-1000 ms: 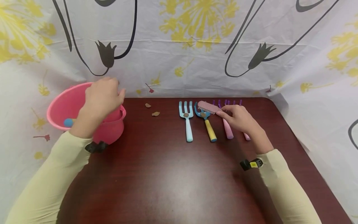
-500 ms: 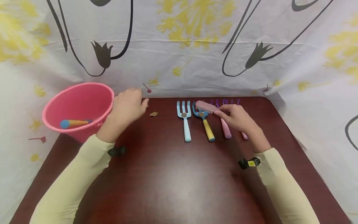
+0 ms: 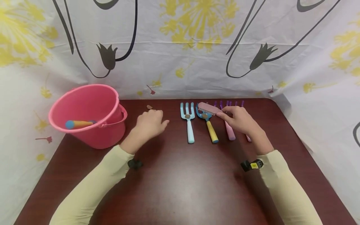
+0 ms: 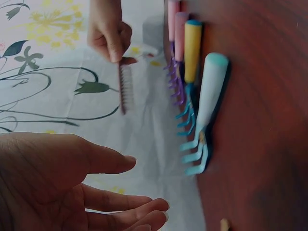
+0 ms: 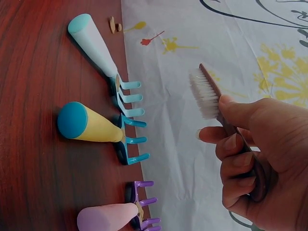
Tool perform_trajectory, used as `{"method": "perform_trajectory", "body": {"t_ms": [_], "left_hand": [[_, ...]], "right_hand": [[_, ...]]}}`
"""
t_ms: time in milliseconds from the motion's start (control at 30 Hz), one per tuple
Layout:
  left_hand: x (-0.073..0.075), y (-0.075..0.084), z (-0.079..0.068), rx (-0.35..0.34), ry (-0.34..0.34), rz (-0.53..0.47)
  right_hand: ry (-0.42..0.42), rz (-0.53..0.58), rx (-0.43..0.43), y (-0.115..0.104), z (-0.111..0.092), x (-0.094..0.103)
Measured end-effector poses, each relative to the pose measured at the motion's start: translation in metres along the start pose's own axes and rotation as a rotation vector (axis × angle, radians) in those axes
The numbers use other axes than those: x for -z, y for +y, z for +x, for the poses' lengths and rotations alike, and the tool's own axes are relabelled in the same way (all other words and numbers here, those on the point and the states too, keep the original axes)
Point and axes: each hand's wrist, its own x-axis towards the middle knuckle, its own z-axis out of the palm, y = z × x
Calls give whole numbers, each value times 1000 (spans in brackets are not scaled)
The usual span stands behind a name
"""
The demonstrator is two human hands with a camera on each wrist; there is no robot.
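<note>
My right hand (image 3: 237,118) grips a small pink brush (image 3: 209,108) by its handle, bristles facing down. In the right wrist view the brush (image 5: 208,91) shows pale bristles. It is held above a row of small hand rakes: a light blue rake (image 3: 190,129), a blue rake with a yellow handle (image 3: 212,132), and purple ones with pink handles (image 3: 230,131). My left hand (image 3: 149,123) hovers over the table near a dry leaf piece (image 3: 149,107). In the left wrist view its thumb and fingers are apart, holding nothing.
A pink bucket (image 3: 104,134) stands at the left, with a yellow-and-blue handled tool (image 3: 81,124) inside. Brown bits lie on the light blue and blue rakes. A patterned white cloth (image 3: 157,68) hangs behind the dark wooden table (image 3: 180,187).
My left hand has moved from over the bucket to the right and nearer, out over the table. The right hand with the brush stays nearly still.
</note>
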Motion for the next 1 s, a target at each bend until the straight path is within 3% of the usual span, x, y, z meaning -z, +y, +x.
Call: {"method": "perform_trajectory", "body": {"t_ms": [433,800,1000], "left_hand": [[-38,25,22,40,-148,-49],[-62,39,38,68,-202,-112],[-69,50,47,68,-199,-111]], "right_hand": [[-9,-1,-35,4,-6,3],[-13,5,-56,6,-8,1],[12,3,-43,5,-8,1]]}}
